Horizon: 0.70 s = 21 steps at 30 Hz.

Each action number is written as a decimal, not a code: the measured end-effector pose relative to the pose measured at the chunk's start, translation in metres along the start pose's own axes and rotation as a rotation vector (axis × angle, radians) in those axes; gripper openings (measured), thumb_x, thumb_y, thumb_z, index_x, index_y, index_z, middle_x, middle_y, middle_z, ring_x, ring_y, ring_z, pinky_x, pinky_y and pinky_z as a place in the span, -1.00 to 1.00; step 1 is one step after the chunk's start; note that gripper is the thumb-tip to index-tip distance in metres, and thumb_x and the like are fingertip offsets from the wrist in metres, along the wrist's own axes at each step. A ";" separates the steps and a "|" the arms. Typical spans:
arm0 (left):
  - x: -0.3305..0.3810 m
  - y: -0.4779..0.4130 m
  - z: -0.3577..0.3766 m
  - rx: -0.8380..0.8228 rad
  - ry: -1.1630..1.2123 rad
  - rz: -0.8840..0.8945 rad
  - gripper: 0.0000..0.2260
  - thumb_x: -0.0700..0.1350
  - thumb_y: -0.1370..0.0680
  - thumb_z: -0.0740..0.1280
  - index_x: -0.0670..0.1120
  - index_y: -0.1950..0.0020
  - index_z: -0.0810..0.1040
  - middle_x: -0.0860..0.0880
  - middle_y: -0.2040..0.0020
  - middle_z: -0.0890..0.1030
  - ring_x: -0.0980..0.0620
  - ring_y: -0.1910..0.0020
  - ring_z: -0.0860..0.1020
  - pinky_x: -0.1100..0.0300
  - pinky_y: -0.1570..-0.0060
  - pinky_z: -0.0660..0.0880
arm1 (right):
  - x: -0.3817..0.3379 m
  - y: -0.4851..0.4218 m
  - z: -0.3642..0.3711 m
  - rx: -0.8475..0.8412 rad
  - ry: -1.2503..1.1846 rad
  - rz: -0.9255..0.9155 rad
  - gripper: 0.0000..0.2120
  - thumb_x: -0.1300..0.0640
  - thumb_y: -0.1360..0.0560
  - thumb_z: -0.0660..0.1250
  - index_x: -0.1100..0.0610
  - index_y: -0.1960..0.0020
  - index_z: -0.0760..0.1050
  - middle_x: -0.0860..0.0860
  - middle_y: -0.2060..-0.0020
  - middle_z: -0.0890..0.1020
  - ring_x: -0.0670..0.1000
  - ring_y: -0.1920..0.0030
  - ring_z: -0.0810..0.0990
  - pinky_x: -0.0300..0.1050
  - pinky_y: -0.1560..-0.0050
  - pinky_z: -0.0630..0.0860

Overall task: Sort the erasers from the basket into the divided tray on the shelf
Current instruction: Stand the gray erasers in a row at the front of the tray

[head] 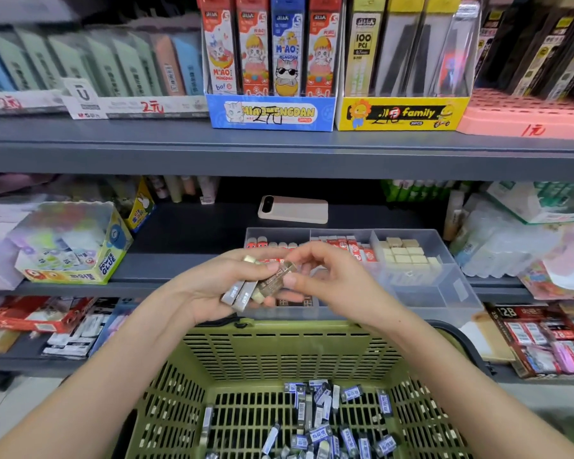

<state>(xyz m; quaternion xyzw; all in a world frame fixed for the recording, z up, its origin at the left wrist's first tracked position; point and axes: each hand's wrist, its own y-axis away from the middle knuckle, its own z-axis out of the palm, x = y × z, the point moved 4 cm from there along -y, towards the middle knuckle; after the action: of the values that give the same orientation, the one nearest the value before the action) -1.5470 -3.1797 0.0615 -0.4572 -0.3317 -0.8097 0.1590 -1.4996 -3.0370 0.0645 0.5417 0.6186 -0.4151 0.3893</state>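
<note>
The left hand (212, 286) is curled around a bundle of grey-sleeved erasers (241, 294), held above the front of the divided tray (444, 293) on the shelf (186, 233). The right hand (328, 283) pinches one clear-wrapped eraser (279, 276) beside the bundle. Loose erasers (322, 425) lie in the green basket (279, 329) below both hands.

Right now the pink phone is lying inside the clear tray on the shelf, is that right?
Not quite. The pink phone is lying on the shelf behind the clear tray, not inside it. The head view shows this plainly.
</note>
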 end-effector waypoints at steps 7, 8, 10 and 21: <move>0.002 0.002 -0.011 0.153 -0.077 0.127 -0.89 -0.23 -0.37 0.36 -0.24 0.15 0.60 -0.16 0.34 0.61 0.10 0.49 0.51 0.37 0.59 0.35 | -0.002 0.011 -0.003 0.108 -0.122 -0.037 -0.74 0.33 -0.40 0.43 0.04 0.12 0.42 0.06 0.12 0.52 -0.08 0.27 0.51 -0.12 0.19 0.52; 0.001 0.003 -0.010 0.181 -0.107 0.162 -0.90 -0.24 -0.39 0.37 -0.23 0.13 0.61 -0.14 0.37 0.58 0.12 0.53 0.45 0.37 0.57 0.33 | -0.002 0.012 -0.001 0.086 -0.113 -0.027 -0.74 0.33 -0.38 0.44 0.05 0.13 0.44 0.06 0.11 0.54 -0.09 0.26 0.52 -0.13 0.17 0.52; 0.001 0.002 -0.010 0.240 -0.174 0.242 -0.91 -0.26 -0.43 0.40 -0.23 0.09 0.58 -0.09 0.43 0.54 0.15 0.57 0.39 0.37 0.56 0.31 | -0.004 0.012 0.000 0.029 -0.115 -0.007 -0.83 0.30 -0.37 0.46 0.09 0.18 0.51 0.04 0.14 0.59 -0.07 0.21 0.55 -0.13 0.12 0.52; -0.002 -0.004 -0.011 0.294 -0.209 0.351 -0.72 0.01 -0.32 0.44 -0.18 0.13 0.60 -0.08 0.42 0.58 0.13 0.54 0.42 0.36 0.54 0.30 | -0.013 -0.014 -0.005 -0.030 0.048 0.067 -0.73 0.29 -0.36 0.49 0.06 0.00 0.55 0.21 0.20 0.59 0.03 0.28 0.53 -0.04 0.15 0.53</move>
<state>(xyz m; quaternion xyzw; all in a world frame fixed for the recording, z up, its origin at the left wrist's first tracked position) -1.5553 -3.1842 0.0537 -0.5608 -0.3762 -0.6611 0.3270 -1.5118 -3.0380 0.0799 0.5659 0.6154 -0.3793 0.3965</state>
